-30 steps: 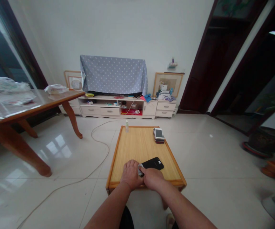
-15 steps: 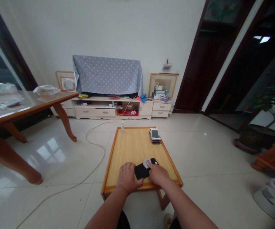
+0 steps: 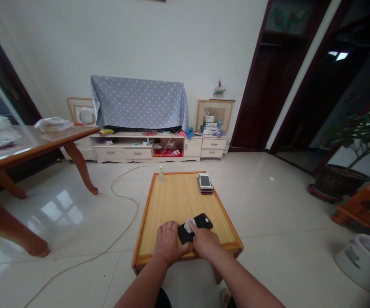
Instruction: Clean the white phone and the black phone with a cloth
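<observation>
Two hands (image 3: 167, 240), one white wad (image 3: 189, 225) on one black phone (image 3: 201, 220)

Phone (image 3: 201, 221) back is seen as smooth, black & semi-gloss; glass vs. plastic can't be told. Wipe (image 3: 189, 226) is crumpled, soft, matt; paper or cloth can't be made out. Low table (image 3: 164, 203) is topped w/ pale, smooth, satin wood, edged in darker varnished wood. Bottle (image 3: 161, 174) is seen as clear plastic. Floor tiles (image 3: 268, 205) are highly polished, w/ window light mirrored. Dotted cover (image 3: 140, 102) is made of matt cloth. Big table (image 3: 57, 143) is finished in glossy varnished wood.
</observation>
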Action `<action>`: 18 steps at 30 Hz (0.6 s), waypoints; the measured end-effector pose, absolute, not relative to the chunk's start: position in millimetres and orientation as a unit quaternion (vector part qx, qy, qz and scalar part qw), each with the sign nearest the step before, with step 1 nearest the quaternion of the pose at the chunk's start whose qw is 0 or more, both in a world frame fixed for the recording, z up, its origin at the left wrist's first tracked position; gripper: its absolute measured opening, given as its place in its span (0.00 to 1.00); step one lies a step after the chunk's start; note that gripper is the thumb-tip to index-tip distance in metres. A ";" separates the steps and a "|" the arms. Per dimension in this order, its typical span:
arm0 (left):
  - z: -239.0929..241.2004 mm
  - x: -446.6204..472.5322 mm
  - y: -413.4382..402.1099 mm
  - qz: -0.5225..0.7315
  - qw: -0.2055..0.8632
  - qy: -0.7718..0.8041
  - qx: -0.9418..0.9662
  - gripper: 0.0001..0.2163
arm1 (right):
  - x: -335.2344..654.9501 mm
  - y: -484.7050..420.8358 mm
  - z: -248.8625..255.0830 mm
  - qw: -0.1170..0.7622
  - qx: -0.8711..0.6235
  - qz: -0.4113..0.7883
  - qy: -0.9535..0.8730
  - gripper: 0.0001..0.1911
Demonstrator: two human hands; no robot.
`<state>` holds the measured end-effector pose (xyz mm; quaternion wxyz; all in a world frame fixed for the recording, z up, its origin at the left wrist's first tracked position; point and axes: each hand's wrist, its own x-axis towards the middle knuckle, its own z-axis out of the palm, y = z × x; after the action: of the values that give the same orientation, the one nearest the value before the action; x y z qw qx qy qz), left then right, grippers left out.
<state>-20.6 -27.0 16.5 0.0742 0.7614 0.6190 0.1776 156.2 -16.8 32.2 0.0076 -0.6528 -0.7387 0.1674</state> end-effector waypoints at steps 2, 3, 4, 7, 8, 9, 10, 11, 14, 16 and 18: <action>16.4 -20.2 -27.1 0.179 0.076 0.619 0.761 0.24 | 149.9 -23.4 29.6 0.014 -0.625 0.171 -0.762 0.32; 16.6 -19.9 -27.3 0.178 0.076 0.620 0.760 0.24 | 150.8 -23.3 30.0 0.013 -0.626 0.172 -0.761 0.31; 16.8 -19.7 -27.5 0.178 0.076 0.621 0.760 0.25 | 154.7 -20.9 31.6 0.011 -0.637 0.173 -0.751 0.31; 17.3 -19.3 -27.9 0.178 0.075 0.621 0.760 0.25 | 174.5 -7.8 38.8 0.001 -0.690 0.165 -0.705 0.30; 17.4 -19.4 -27.9 0.179 0.075 0.620 0.760 0.25 | 179.6 -4.9 40.5 0.000 -0.701 0.160 -0.695 0.31; 17.4 -19.5 -27.9 0.180 0.075 0.619 0.761 0.25 | 182.3 -4.2 41.2 0.000 -0.707 0.157 -0.689 0.31; 17.2 -19.6 -27.8 0.181 0.074 0.619 0.761 0.25 | 182.2 -5.9 40.9 -0.001 -0.710 0.156 -0.687 0.31; 17.0 -19.7 -27.8 0.183 0.074 0.619 0.760 0.25 | 179.4 -9.9 39.7 -0.002 -0.705 0.157 -0.691 0.31; 16.2 -20.0 -28.0 0.187 0.074 0.616 0.762 0.24 | 165.9 -27.5 34.2 -0.010 -0.666 0.167 -0.727 0.32; 16.0 -19.9 -28.4 0.187 0.075 0.615 0.762 0.24 | 163.9 -34.6 33.1 -0.011 -0.647 0.170 -0.743 0.32; 16.4 -19.6 -28.7 0.186 0.076 0.618 0.760 0.25 | 172.1 -34.0 35.2 -0.011 -0.665 0.165 -0.728 0.30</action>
<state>-19.6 -28.7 16.4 0.0759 0.7597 0.6184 0.1863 172.1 -34.0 35.2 -0.0107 -0.6655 -0.7278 0.1653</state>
